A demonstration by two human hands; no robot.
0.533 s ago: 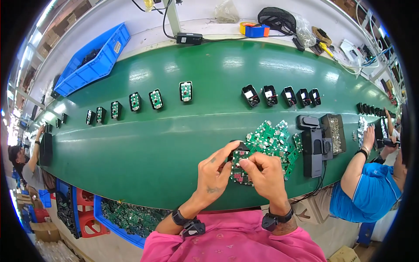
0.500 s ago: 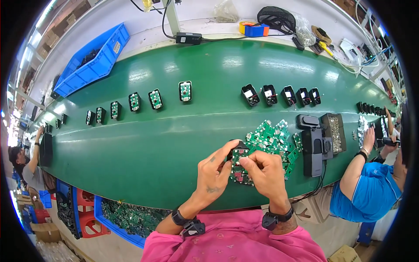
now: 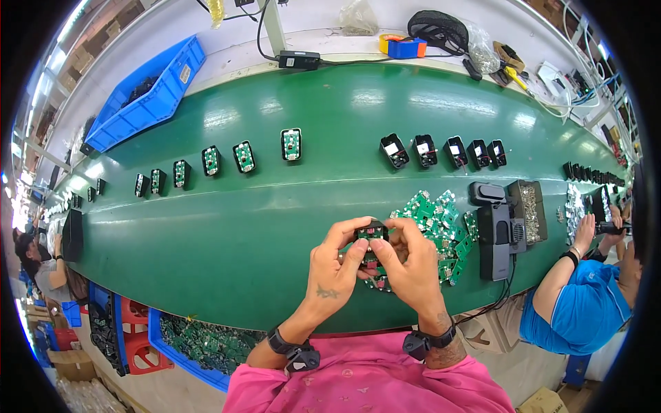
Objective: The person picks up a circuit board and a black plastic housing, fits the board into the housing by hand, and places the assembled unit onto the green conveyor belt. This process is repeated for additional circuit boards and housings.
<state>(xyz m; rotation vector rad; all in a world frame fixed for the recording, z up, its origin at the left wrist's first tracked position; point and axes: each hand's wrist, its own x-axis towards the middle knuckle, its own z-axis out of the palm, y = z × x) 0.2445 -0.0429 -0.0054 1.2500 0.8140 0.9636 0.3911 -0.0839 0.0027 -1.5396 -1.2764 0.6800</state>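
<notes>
The left hand [image 3: 335,275] and the right hand [image 3: 413,270] meet above the near edge of the green worktop [image 3: 241,227]; both pinch one small black housing [image 3: 372,233] between thumbs and fingertips, with a green board showing inside it; just to the right lies a heap of green circuit boards [image 3: 441,220]; beyond it stand a black device [image 3: 494,230] and a tray of small metal parts [image 3: 529,210]; further back, a row of black housings [image 3: 441,151] sits well apart; a person in a blue shirt [image 3: 578,310] works at the right.
</notes>
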